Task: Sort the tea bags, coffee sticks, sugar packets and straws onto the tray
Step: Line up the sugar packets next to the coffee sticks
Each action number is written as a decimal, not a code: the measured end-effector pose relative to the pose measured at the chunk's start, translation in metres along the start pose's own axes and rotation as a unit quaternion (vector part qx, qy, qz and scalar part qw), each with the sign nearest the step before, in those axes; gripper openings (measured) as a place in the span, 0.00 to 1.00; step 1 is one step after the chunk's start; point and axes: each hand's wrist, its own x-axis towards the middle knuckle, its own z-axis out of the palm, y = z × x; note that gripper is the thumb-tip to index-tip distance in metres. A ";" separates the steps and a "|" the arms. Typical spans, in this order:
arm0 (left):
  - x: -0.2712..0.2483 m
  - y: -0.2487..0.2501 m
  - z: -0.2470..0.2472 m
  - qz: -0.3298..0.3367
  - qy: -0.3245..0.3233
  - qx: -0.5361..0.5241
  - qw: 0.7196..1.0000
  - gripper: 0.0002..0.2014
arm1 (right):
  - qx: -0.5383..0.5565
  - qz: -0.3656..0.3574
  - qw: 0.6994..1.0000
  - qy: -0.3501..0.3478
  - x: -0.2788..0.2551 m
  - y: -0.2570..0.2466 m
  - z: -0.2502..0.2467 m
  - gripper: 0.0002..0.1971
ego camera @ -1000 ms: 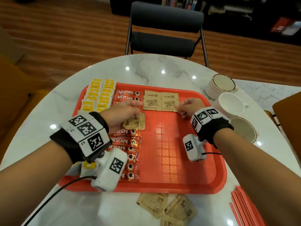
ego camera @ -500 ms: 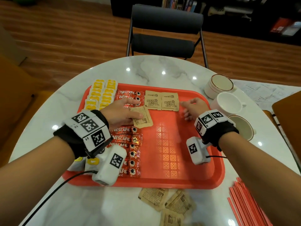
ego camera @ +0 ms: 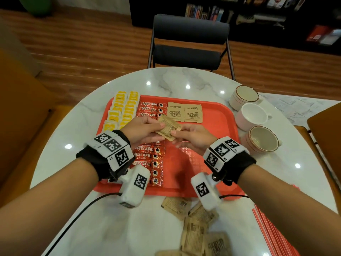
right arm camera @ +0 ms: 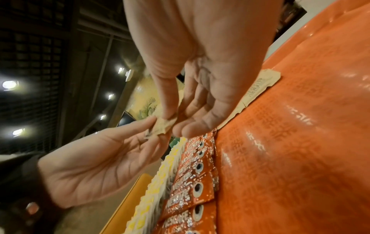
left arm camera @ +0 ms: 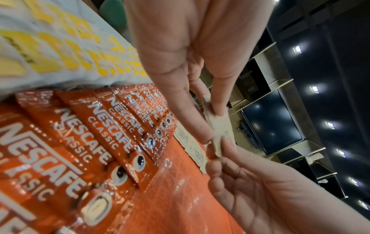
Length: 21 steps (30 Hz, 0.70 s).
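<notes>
A brown sugar packet point(ego camera: 168, 129) hangs tilted above the red tray point(ego camera: 217, 117), held from both sides. My left hand point(ego camera: 145, 131) pinches its left end; my right hand point(ego camera: 186, 136) pinches its right end. In the left wrist view the sugar packet point(left arm camera: 219, 126) sits between thumb and fingers, and in the right wrist view the sugar packet point(right arm camera: 162, 125) is pinched too. On the tray lie yellow tea bags point(ego camera: 122, 109) at the left, a column of red coffee sticks point(ego camera: 149, 154), and two sugar packets point(ego camera: 184, 113) side by side at the back.
Several loose sugar packets point(ego camera: 195, 226) lie on the marble table point(ego camera: 73, 126) in front of the tray. Red straws point(ego camera: 271, 230) lie at the near right. Three cups point(ego camera: 252, 117) stand right of the tray. A dark chair point(ego camera: 188, 45) stands beyond the table.
My left hand lifted the sugar packet off the tray and toward the middle. My right hand left the placed packets, came back and took the packet's other end.
</notes>
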 end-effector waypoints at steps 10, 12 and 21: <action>-0.012 0.007 -0.009 -0.163 -0.021 0.082 0.983 0.33 | -0.094 -0.186 0.976 0.068 -0.010 -0.009 -0.004 0.07; -0.013 0.008 -0.008 -0.138 -0.015 0.097 0.986 0.23 | -0.116 -0.211 0.969 0.061 -0.011 -0.009 -0.003 0.12; -0.006 0.000 -0.017 -0.054 0.021 0.045 0.997 0.07 | 0.007 -0.086 0.994 0.071 -0.009 -0.008 0.002 0.11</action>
